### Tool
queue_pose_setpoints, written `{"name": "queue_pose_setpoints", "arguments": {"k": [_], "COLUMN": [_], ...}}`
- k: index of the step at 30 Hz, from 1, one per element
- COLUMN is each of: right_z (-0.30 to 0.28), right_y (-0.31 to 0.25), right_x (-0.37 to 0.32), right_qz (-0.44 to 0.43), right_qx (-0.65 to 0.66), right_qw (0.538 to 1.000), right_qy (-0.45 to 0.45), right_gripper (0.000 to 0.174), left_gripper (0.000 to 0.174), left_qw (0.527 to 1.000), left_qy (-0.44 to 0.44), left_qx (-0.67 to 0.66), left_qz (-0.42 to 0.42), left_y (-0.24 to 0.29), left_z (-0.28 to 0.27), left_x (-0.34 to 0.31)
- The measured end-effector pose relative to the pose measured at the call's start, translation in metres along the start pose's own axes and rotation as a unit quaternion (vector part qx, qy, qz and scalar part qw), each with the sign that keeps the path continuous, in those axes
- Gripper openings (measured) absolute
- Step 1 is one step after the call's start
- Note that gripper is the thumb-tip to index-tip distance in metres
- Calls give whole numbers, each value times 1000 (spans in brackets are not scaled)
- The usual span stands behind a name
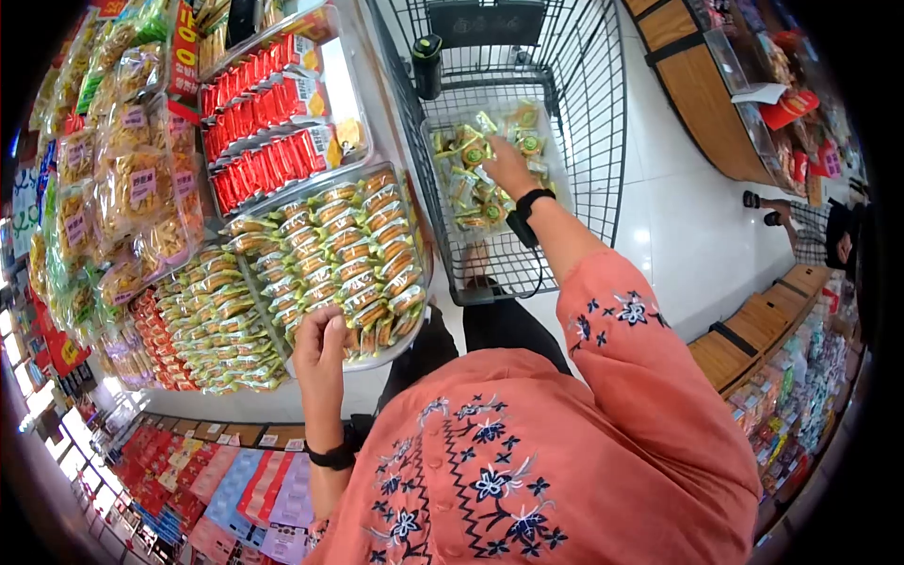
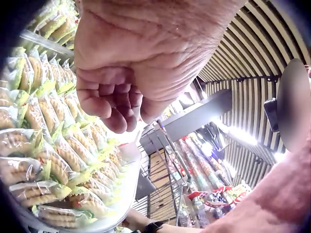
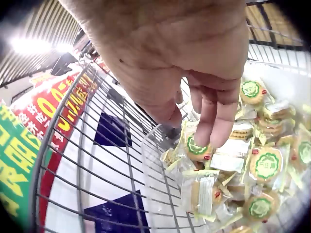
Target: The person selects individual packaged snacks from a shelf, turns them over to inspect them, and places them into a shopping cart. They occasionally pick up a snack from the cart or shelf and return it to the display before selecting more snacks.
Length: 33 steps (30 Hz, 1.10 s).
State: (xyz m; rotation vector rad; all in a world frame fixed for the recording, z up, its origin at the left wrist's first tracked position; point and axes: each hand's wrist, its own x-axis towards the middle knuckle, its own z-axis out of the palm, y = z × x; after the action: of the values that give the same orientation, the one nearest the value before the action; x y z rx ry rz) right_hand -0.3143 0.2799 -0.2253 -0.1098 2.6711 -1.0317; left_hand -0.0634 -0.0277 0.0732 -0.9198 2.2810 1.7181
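My right hand [image 1: 509, 171] reaches down into a translucent plastic bin [image 3: 286, 80] of individually wrapped round cookies [image 3: 265, 165] with green print. Its fingers bend loosely, fingertips right at the packets, with a gap between thumb and fingers. The bin sits inside a grey wire shopping cart [image 1: 603, 122]. On the other side, my left hand [image 1: 321, 353] hovers at the near edge of a clear display tray [image 1: 400, 350] filled with rows of wrapped cookies [image 1: 358, 254]. In the left wrist view its fingers hang loosely curled and hold nothing.
Red snack packets [image 1: 273, 155] fill a tray farther up the display, beside bagged snacks [image 1: 141, 184]. A black bottle [image 1: 427, 68] stands at the cart's left side. Wooden-sided shelving [image 1: 716, 104] lines the right, where another person [image 1: 810, 231] stands.
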Motion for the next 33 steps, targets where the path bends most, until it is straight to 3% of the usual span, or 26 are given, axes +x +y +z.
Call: {"name": "queue_pose_setpoints", "arguments": {"k": [5, 14, 17, 21, 22, 24, 27, 30, 33], "right_z": [18, 17, 29, 5, -20, -54, -107, -139, -156], "right_y": [0, -12, 7, 11, -4, -25, -78, -130, -184], "right_x": [32, 25, 22, 24, 17, 0, -33, -68, -101], "right_qz": [13, 1, -84, 55, 172, 196, 171, 111, 68], "right_qx": [-76, -173, -152, 34, 254, 408, 490, 534, 554], "right_qw": [991, 981, 984, 997, 945, 884, 844, 824, 811], "right_qy": [-111, -84, -32, -49, -112, -118, -133, -157, -173], "right_gripper": [60, 45, 34, 27, 26, 30, 33, 34, 30], "left_gripper": [21, 20, 17, 19, 20, 22, 21, 23, 35], "left_qw": [998, 998, 998, 999, 999, 1000, 999, 995, 988], "left_qy": [30, 23, 14, -4, -11, -25, -41, -73, -101], "left_qx": [9, 14, 2, 5, 4, 0, -34, -38, -77], "left_qz": [-60, -62, -65, -43, -31, -6, -1, 63, 86], "left_y": [10, 6, 5, 14, 15, 15, 27, 49, 69], "left_z": [22, 49, 52, 55, 55, 56, 62, 69, 74], "left_x": [-10, -14, -14, -8, -5, 4, 24, 43, 53]}}
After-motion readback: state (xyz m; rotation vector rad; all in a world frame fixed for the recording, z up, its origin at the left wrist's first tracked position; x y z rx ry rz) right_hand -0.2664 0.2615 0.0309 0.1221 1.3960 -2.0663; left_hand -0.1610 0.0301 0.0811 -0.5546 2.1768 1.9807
